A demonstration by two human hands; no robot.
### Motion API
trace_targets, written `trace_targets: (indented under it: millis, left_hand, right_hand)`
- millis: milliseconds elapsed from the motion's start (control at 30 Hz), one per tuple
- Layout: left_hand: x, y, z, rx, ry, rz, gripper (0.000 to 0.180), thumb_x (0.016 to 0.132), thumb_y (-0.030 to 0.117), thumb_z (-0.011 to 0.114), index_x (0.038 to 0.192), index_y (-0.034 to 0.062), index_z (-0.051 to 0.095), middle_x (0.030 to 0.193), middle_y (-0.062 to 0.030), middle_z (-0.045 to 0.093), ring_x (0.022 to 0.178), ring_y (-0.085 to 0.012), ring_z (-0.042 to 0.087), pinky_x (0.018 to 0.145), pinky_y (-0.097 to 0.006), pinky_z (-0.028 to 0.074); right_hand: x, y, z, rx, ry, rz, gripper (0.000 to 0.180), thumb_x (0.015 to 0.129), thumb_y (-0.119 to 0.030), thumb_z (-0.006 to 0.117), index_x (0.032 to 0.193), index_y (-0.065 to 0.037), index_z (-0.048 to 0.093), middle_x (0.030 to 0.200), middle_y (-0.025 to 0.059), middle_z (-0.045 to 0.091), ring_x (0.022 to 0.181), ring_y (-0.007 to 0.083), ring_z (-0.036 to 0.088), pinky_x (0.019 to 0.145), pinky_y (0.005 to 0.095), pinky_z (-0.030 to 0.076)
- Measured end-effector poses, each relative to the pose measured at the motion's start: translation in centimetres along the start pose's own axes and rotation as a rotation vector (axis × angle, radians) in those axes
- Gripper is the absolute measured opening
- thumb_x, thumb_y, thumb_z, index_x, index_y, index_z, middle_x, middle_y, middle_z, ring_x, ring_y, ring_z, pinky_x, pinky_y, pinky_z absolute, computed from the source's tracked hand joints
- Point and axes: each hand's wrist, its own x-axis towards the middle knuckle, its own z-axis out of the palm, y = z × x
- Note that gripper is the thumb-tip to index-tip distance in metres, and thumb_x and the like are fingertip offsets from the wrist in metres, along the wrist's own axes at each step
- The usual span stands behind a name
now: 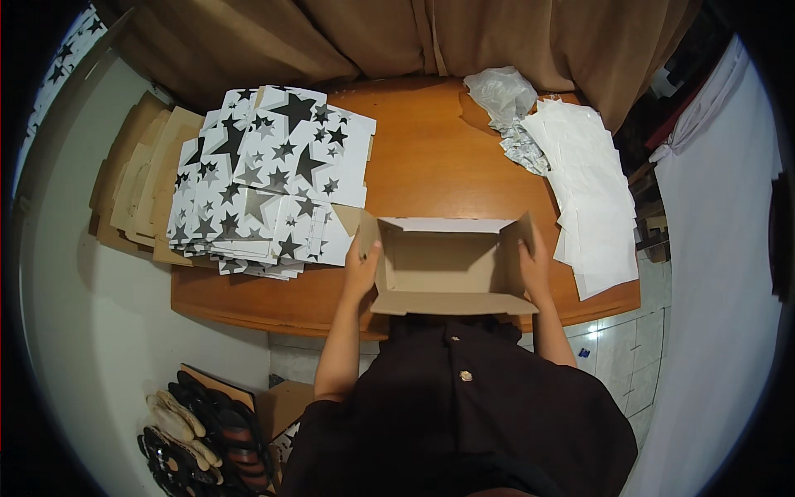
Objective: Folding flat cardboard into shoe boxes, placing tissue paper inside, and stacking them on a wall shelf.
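One cardboard box [447, 265] stands partly erected at the near edge of the wooden worktop [431, 157], directly before the person. Its brown interior is open to view, the far flap and both side walls are raised, and the near flap lies flat toward the person's body. The left hand [362, 267] grips the left wall, fingers curled over its top edge; the right hand [534, 263] holds the right wall likewise. Both hands are closed on the box, neither free.

Judged from the layout, the work is at an early stage. At ten o'clock from the box a deep stack of flat star-printed box blanks [269, 178] remains unfolded, with plain brown cardboard sheets [137, 178] beyond it at nine o'clock. No finished box is visible on the worktop. At two o'clock lie white paper sheets [592, 199] and a crumpled plastic bag [501, 93], untouched. The box in hand is not yet closed.
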Motion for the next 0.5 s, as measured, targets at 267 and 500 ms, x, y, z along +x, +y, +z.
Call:
trace_targets:
  millis: [267,500]
  left_hand:
    - [0.7,3.7,0.4,0.003,0.728,0.498,0.049,0.084,0.016,0.058,0.128,0.0014,0.04,0.096,-0.012,0.057,0.086,-0.0208,0.055,0.077,-0.031,0.044]
    - [0.2,12.1,0.3,-0.027,-0.491,0.373,0.026,0.083,0.02,0.055,0.096,-0.0004,0.064,0.085,-0.0137,0.061,0.081,-0.0203,0.057,0.071,-0.03,0.045]
  right_hand:
    - [0.7,2.9,0.1,-0.219,0.194,-0.053,0.035,0.093,-0.011,0.047,0.124,0.005,0.047,0.113,0.0156,0.058,0.105,0.0236,0.054,0.09,0.0317,0.041]
    - [0.2,1.2,-0.1,-0.035,0.146,0.148,0.042,0.092,-0.012,0.047,0.131,0.004,0.04,0.129,0.0194,0.047,0.121,0.0287,0.045,0.1,0.0347,0.036]
